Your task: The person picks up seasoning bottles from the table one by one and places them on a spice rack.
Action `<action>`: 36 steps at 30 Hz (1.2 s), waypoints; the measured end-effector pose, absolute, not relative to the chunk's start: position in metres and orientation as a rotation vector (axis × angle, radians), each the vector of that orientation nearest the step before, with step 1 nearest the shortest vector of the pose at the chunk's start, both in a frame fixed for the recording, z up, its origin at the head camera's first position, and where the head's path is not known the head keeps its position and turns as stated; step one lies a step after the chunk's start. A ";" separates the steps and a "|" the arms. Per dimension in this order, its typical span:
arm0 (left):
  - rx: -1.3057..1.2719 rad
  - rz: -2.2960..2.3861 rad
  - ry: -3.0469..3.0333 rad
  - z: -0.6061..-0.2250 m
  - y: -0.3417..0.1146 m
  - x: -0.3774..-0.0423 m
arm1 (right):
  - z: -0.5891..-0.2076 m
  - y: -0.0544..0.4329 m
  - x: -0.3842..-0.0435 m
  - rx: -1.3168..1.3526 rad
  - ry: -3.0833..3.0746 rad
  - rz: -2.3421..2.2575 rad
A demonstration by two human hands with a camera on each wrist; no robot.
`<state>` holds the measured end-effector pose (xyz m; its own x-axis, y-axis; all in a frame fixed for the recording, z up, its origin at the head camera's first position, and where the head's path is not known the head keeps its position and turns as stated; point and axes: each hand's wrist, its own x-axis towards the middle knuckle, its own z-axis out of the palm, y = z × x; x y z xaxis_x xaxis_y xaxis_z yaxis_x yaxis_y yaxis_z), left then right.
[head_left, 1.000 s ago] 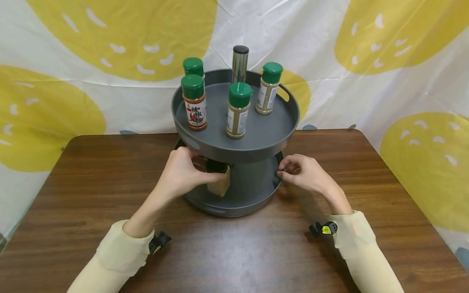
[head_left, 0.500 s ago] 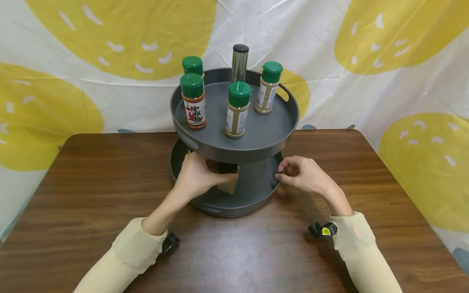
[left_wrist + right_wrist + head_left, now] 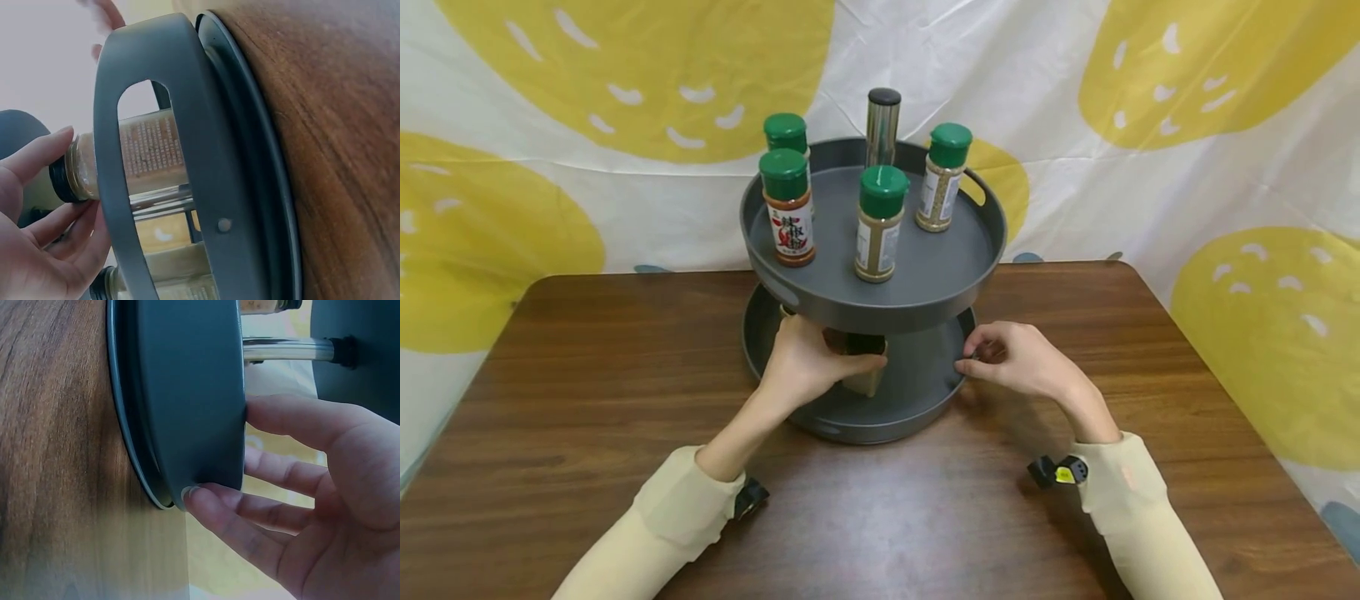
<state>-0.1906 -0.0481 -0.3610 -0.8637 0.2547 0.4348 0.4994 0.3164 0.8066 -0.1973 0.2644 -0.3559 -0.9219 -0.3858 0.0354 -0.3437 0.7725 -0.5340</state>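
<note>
A two-tier grey round rack stands on the table. Between its tiers, my left hand (image 3: pixel 801 362) holds a glass jar (image 3: pixel 865 385) with a black lid over the lower tray (image 3: pixel 880 432). In the left wrist view, thumb and fingers are round the lid, and the jar's printed body (image 3: pixel 150 150) shows through the slot in the tray wall. My right hand (image 3: pixel 1018 358) grips the lower tray's right rim; in the right wrist view its fingertips touch the outer wall (image 3: pixel 194 394). The upper tray partly hides the jar and left fingers.
Above, the upper tray (image 3: pixel 880 317) carries several green-capped spice bottles, including a red one (image 3: pixel 790 225) and a tan one (image 3: pixel 878 242). A metal post (image 3: pixel 882 129) rises at its back. Another jar (image 3: pixel 181 275) sits on the lower tray. A patterned cloth (image 3: pixel 1037 67) hangs behind.
My left hand has moved right and inward with the jar, closer to the rack's middle, and then held nearly still. My right hand stays at the rim. The head view has shifted slightly.
</note>
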 end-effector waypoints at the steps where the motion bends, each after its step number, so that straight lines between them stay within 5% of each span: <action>1: -0.692 -1.574 -2.351 -0.361 -0.048 -0.191 | -0.356 0.264 -0.197 -0.600 2.886 -0.844; 36: -0.675 -1.319 -2.476 -0.357 -0.046 -0.183 | -0.352 0.264 -0.204 -0.656 2.821 -0.803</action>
<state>-0.1825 -0.0460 -0.3570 -0.8597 0.2794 0.4277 0.5108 0.4810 0.7125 -0.2036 0.2640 -0.3516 -0.8959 -0.4441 -0.0115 -0.3716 0.7632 -0.5286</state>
